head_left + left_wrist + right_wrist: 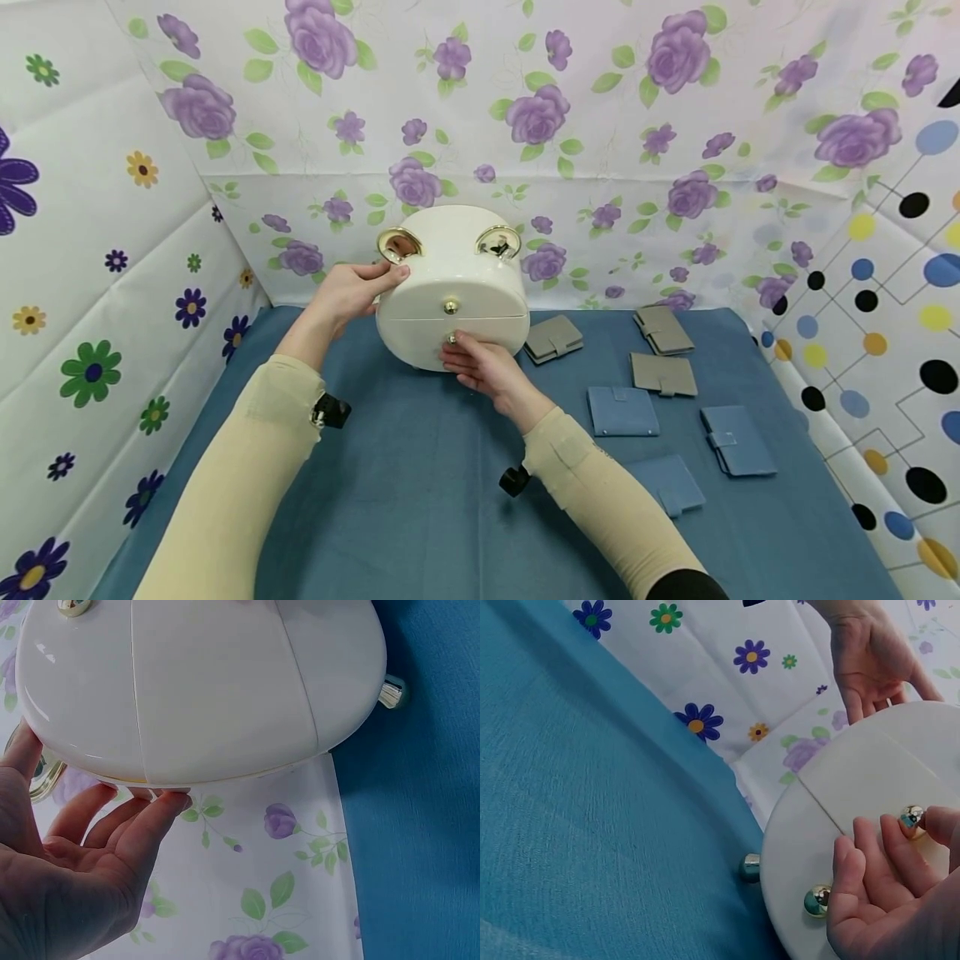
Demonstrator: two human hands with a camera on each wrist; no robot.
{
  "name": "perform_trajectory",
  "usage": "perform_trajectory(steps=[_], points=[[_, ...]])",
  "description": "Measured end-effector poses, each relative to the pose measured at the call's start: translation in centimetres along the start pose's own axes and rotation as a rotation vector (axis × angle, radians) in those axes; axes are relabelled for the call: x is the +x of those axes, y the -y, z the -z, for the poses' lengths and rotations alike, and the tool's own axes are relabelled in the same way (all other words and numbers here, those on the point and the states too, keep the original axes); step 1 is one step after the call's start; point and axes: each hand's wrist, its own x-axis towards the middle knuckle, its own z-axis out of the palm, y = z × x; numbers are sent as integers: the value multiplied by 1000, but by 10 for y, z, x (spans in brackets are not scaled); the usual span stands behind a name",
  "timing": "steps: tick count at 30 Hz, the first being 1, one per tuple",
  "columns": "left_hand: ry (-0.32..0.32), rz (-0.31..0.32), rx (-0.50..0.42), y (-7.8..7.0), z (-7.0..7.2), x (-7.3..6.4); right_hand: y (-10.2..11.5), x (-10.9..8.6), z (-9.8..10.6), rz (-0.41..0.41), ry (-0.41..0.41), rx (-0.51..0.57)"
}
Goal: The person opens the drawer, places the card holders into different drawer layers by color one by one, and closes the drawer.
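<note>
A glossy white jewelry box (pixel 416 292) with rounded ends and two gold-rimmed ears on top stands against the back cloth. My left hand (pixel 348 296) holds its left side, one finger over the upper edge; in the left wrist view the fingertips (pixel 174 801) press along the rim. With thumb and fingers, my right hand (pixel 487 371) pinches a gold knob (pixel 911 815) on the front. A second gold knob (pixel 450 307) sits above that grip. Close by the fingers is another knob (pixel 817 900), nearer the box's gold foot (pixel 750 868). Thin seams divide the front.
Right of the box lie a grey card holder (pixel 553 337) and two more grey ones. Nearer the front are blue card holders (pixel 622 411), one partly behind my right sleeve. Flowered cloth (pixel 480 100) hangs behind the blue-covered table (pixel 420 500); patterned cloths line both sides.
</note>
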Motion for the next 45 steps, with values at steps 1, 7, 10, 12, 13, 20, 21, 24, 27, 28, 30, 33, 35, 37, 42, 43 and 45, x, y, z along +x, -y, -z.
perform_trajectory(steps=[1,7,10,12,13,20,21,24,27,28,30,33,35,37,42,43,45], points=[[0,0,1,0,0,0,0,0,0,-1,2,-1],[7,0,8,1,-1,0,-1,-4,-1,-6,5,-8],[5,0,14,1,0,-1,-1,-6,-1,-5,2,-8],[4,1,15,0,0,-1,-1,-8,-2,-1,0,-14],[4,2,19,0,0,-1,-1,-8,-2,-2,-1,-17],[4,6,21,1,-1,0,-4,-13,-2,-2,-1,-23],[2,6,22,1,-1,0,-5,-14,-2,-2,-1,-25],[-1,7,28,2,-1,1,-6,-18,-2,-4,-1,-31],[-4,8,37,1,-1,1,-9,-22,-2,-5,2,-37],[-4,8,37,1,-1,1,-9,-24,-2,-3,4,-39],[-5,9,40,1,-1,1,-11,-27,-2,1,8,-42],[-5,9,40,0,-1,1,-11,-33,-3,5,10,-50],[-4,10,43,0,-1,1,-12,-36,-3,10,10,-56],[-6,9,47,-1,-1,1,-13,-39,-3,12,12,-59],[-8,7,46,0,-1,1,-15,-46,-3,9,23,-72],[-8,7,44,-1,-1,1,-16,-47,-3,8,26,-77],[-7,8,37,-1,-1,1,-16,-50,-3,8,31,-83]])
